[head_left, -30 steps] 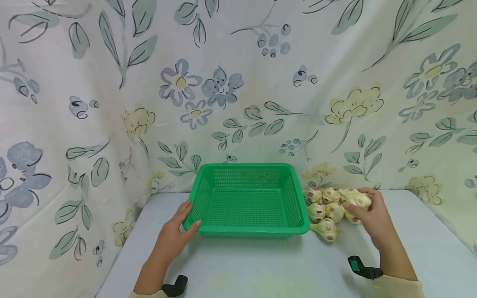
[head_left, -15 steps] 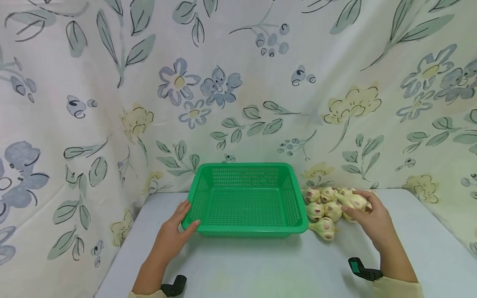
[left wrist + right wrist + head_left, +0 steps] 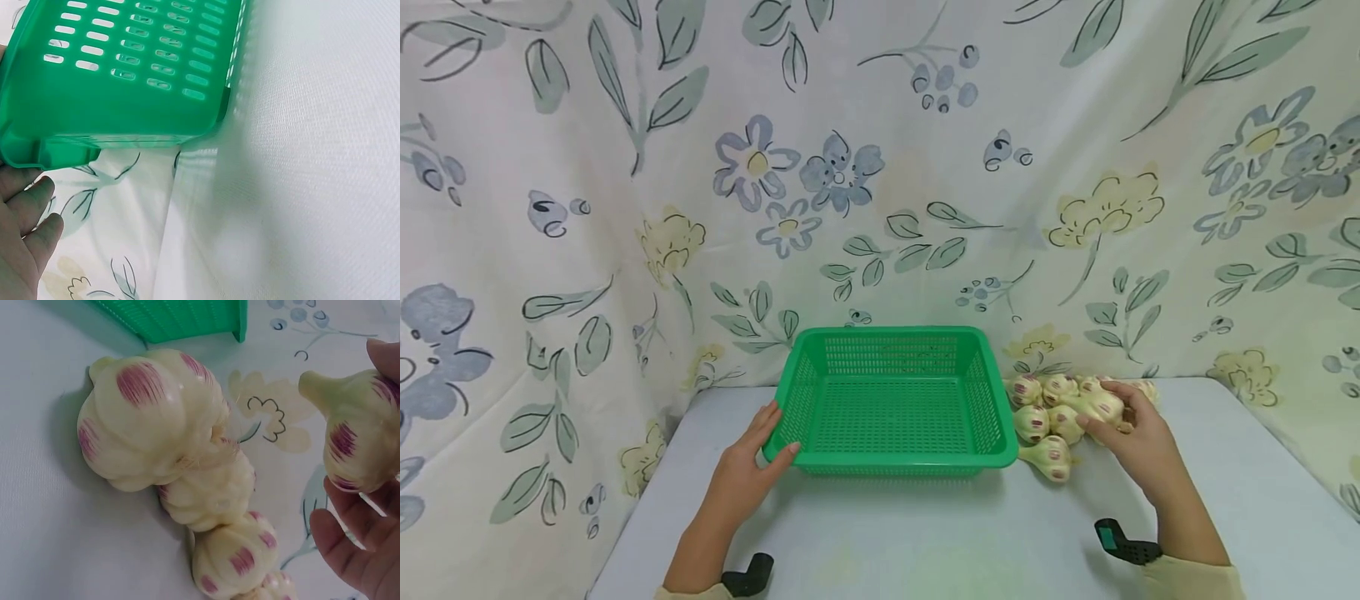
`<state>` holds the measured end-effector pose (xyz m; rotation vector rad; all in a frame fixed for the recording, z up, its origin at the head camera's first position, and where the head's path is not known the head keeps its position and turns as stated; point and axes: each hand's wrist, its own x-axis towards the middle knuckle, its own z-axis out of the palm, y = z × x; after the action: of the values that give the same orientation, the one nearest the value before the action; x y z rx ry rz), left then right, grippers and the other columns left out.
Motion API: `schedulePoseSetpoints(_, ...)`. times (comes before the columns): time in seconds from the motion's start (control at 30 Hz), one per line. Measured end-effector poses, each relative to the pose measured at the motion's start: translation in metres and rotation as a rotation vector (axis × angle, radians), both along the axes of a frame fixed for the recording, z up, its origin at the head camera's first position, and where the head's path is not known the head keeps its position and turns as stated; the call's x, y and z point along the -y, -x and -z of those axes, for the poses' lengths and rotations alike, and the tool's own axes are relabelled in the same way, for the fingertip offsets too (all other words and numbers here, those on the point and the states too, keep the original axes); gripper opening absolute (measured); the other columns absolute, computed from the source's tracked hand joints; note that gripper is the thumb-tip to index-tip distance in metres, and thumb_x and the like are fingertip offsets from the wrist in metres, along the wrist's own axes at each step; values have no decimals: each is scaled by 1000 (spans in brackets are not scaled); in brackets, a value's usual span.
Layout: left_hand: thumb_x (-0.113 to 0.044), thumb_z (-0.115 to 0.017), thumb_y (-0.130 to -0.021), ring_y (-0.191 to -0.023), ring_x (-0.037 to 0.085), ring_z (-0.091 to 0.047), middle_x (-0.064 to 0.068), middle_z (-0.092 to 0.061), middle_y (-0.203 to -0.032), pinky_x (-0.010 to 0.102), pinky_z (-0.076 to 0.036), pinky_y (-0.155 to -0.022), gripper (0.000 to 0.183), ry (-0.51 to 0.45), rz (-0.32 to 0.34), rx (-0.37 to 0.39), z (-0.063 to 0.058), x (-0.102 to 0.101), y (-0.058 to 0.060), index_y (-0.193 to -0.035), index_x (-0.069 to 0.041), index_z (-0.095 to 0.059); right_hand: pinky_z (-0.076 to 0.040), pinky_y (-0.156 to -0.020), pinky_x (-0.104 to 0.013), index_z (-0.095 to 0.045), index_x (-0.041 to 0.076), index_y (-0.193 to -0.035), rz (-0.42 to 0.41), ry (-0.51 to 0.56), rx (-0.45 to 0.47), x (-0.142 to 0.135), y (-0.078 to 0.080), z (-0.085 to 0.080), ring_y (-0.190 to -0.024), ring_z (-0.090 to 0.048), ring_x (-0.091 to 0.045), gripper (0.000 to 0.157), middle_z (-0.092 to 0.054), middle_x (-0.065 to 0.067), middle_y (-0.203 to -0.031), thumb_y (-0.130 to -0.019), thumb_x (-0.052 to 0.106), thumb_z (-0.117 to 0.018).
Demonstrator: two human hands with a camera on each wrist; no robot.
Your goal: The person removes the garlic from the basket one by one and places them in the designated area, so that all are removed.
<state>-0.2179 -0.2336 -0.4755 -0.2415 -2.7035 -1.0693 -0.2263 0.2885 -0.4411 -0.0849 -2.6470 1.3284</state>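
My right hand [image 3: 1138, 437] holds a garlic bulb [image 3: 1102, 406], pale with purple-red streaks, between thumb and fingers over the right side of the garlic pile. In the right wrist view this bulb [image 3: 356, 434] has its stem pointing toward the upper left. Several like bulbs lie beside the basket, the nearest garlic bulb [image 3: 1051, 459] at the front of the group. My left hand [image 3: 741, 467] rests at the near left corner of the green plastic basket [image 3: 895, 461], its fingers extended and spread. Its fingertips [image 3: 39, 194] show just outside the basket's rim in the left wrist view.
The slotted basket holds nothing inside and stands mid-table near the back. A white cloth [image 3: 880, 533] covers the table. Behind it hangs a floral curtain [image 3: 880, 275]. Black straps circle both wrists, such as the right wristband [image 3: 1123, 546].
My right hand has moved left with the garlic bulb, uncovering more bulbs behind it at the far right. The left hand keeps its place on the basket, and the head view shifts slightly.
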Motion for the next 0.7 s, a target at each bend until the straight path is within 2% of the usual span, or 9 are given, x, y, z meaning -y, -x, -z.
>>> schedulePoseSetpoints(0.07, -49, -63, -94, -149, 29, -26, 2, -29, -161, 56, -31, -114, 73, -1, 1, 2, 0, 0, 0, -151, -8, -41, -47, -73, -18, -31, 3, -150, 6, -20, 14, -1, -1, 0, -123, -43, -40, 76, -40, -26, -144, -94, 40, -66)
schedulePoseSetpoints(0.13, -47, -64, -94, -149, 29, -26, 2, -29, -161, 55, -32, -114, 72, 2, -1, 3, 0, 0, 0, -151, -9, -41, -50, -79, -31, -29, 1, -149, 7, -40, 42, -4, -2, 0, -126, -41, -47, 79, -41, -29, -142, -93, 42, -66)
schedulePoseSetpoints(0.23, -47, -64, -94, -149, 28, -26, 1, -30, -161, 55, -32, -114, 72, 12, -4, 1, 0, 1, 0, -151, -9, -41, -49, -83, -54, -26, -2, -148, -4, -64, 97, -10, -3, -2, -129, -36, -53, 83, -37, -32, -144, -93, 47, -65)
schedulePoseSetpoints(0.3, -48, -63, -94, -149, 29, -27, 2, -30, -161, 55, -32, -114, 72, 17, -6, -4, 0, 1, 1, -150, -9, -41, -47, -87, -62, -25, -3, -149, -18, -77, 123, -15, -4, -3, -130, -35, -54, 85, -33, -33, -147, -93, 47, -65)
schedulePoseSetpoints(0.43, -52, -62, -93, -148, 30, -28, 2, -30, -161, 56, -33, -113, 74, 22, -6, -9, 1, 1, 1, -151, -9, -41, -49, -84, -61, -31, -6, -145, -62, -130, 147, -25, -6, -5, -128, -37, -55, 82, -34, -33, -145, -90, 41, -71)
schedulePoseSetpoints(0.57, -54, -60, -94, -149, 28, -26, 0, -29, -162, 55, -32, -114, 75, 19, -5, 5, 1, 2, 2, -151, -10, -40, -53, -78, -55, -42, -8, -134, -118, -204, 166, -35, -8, -3, -120, -43, -56, 73, -42, -34, -136, -84, 31, -79)
schedulePoseSetpoints(0.7, -53, -60, -94, -149, 29, -26, 0, -28, -162, 56, -32, -114, 74, 17, -7, 16, 2, 1, 1, -152, -11, -39, -53, -77, -52, -46, -6, -130, -163, -246, 221, -40, -7, 4, -117, -46, -55, 70, -44, -34, -134, -80, 30, -81)
